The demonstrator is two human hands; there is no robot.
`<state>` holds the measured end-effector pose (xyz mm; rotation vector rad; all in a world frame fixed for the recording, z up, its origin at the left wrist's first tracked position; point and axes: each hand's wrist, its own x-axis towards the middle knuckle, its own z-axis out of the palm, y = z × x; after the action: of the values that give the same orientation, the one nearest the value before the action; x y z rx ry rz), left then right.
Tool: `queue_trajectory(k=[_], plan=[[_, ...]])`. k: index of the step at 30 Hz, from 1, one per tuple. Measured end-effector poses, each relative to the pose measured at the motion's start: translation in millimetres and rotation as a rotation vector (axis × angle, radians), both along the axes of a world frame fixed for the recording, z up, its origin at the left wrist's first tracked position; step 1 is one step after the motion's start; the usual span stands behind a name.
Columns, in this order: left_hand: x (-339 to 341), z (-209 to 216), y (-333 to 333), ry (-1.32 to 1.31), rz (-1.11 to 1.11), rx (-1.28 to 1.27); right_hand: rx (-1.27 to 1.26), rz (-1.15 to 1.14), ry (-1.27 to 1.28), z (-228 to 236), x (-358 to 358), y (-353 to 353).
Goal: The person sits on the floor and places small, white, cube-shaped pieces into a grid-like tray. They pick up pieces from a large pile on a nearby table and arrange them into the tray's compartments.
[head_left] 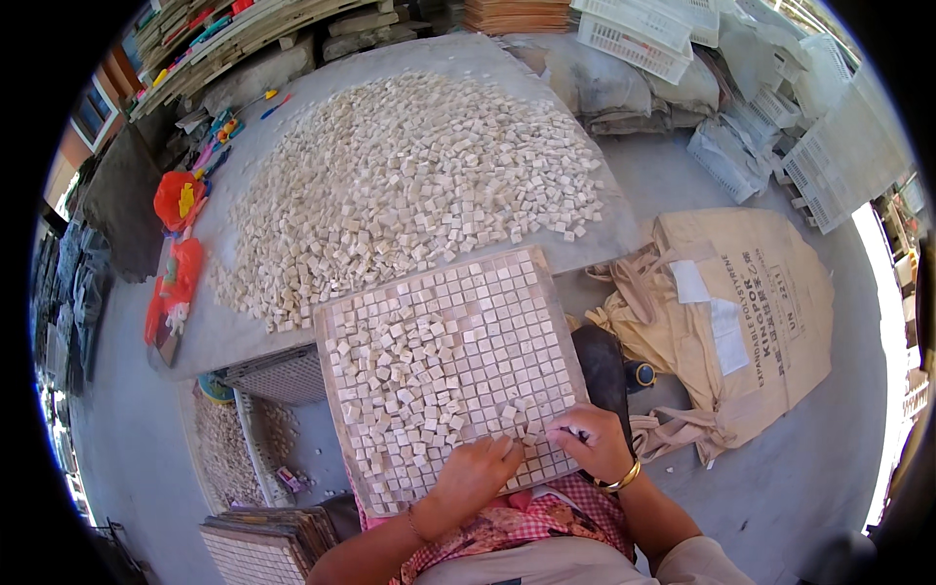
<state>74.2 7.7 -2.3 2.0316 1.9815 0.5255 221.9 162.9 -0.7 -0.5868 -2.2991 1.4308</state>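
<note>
A square board [325, 366] with a raised rim rests on my lap, divided into a grid of small cells. Its right side holds pale square stone tiles [507, 336] in rows, while loose tiles [400, 375] lie heaped over its left part. Low on the grid, my left hand [476, 475] is closed, its fingertips bent down at the tiles. My right hand [597, 447], with a gold bangle [621, 478] at the wrist, is closed in a pinch over the lower right corner. What either hand holds is hidden or too small to tell. A few loose tiles [512, 413] lie just above the hands.
Beyond the board, a grey table [609, 219] carries a wide heap of stone cubes [419, 166]. Red plastic bags [178, 268] hang at its left edge. A large tan sack [790, 322] lies on the right. Stacked boards [255, 551] stand lower left; white crates [634, 44] sit behind.
</note>
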Motion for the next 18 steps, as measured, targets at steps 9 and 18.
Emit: queue_trajectory(k=[9, 18], plan=[[-2.3, -18.5, -8.4, -0.300, 0.245, 0.113, -0.561, -0.153, -0.042, -7.7, 14.2, 14.6], [11.0, -9.7, -1.9, -0.094, 0.227, 0.069, -0.344, -0.089, -0.046, -2.0, 1.5, 3.7]])
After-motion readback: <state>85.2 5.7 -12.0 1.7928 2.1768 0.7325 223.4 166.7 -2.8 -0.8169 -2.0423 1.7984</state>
